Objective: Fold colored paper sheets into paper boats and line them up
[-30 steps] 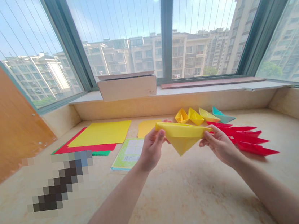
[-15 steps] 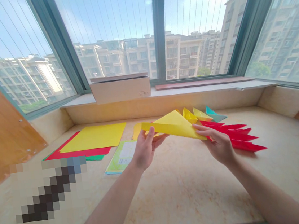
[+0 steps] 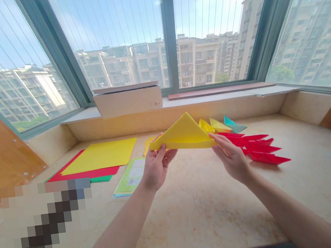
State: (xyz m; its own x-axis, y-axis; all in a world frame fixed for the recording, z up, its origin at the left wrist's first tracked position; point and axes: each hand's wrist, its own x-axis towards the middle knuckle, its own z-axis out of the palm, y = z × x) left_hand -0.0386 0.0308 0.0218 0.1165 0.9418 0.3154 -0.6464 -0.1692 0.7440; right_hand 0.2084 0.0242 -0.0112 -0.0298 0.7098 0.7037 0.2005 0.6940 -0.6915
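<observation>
Between my hands, above the counter, is a folded yellow paper hat (image 3: 186, 131), its peak upward and a folded band along its lower edge. My left hand (image 3: 157, 165) pinches its left corner, thumb on the near side. My right hand (image 3: 232, 156) grips the right corner, with the fingers toward the band's end. Just beyond my right hand lie several red folded paper boats (image 3: 265, 152). Behind them stand a yellow paper boat (image 3: 206, 126), a paler yellow one (image 3: 220, 125) and a teal paper boat (image 3: 234, 124).
Flat sheets lie at the left: yellow (image 3: 99, 155) over red (image 3: 83, 174) and green (image 3: 101, 179). A green paper packet (image 3: 129, 176) is beside my left forearm. A white box (image 3: 129, 101) sits on the window ledge. A pixelated patch covers the left counter.
The yellow paper hat has turned from a slant to nearly level, peak up, its front band now facing me. Both hands moved slightly with it, and the whole view shifted a little.
</observation>
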